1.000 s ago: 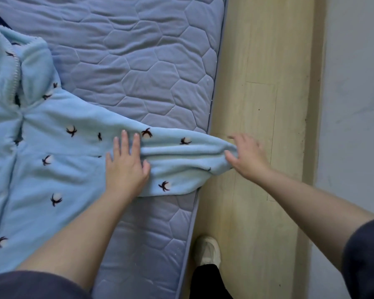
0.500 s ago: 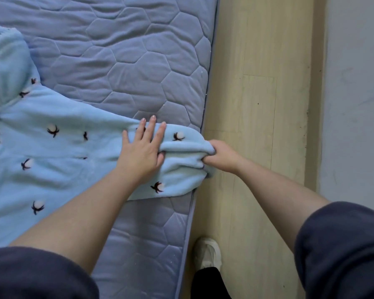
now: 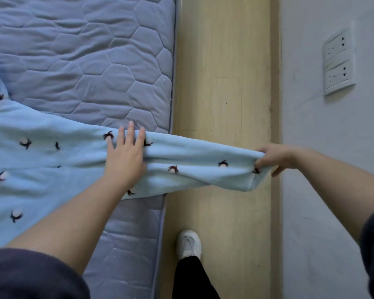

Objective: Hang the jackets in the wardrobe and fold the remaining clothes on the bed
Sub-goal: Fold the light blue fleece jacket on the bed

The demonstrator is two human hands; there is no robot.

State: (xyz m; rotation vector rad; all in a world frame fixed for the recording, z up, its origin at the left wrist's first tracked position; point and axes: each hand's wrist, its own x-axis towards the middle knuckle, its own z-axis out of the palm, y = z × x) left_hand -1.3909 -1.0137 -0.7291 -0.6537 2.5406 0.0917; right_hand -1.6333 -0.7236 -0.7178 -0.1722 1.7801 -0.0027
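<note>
A light blue fleece jacket with small dark-and-white cotton motifs lies flat on the quilted grey-blue mattress. Its sleeve stretches rightward past the bed edge, over the floor. My left hand presses flat on the sleeve near the shoulder, fingers spread. My right hand pinches the cuff end and holds the sleeve taut in the air. The jacket's left part runs out of view.
A strip of pale wooden floor runs between the bed and a grey-white wall bearing a double power socket. My white shoe and dark trouser leg stand on the floor by the bed.
My right hand has pulled the cuff out to the right, so the bunched sleeve is now stretched straight over the floor. My left hand stays pressed on the sleeve.
</note>
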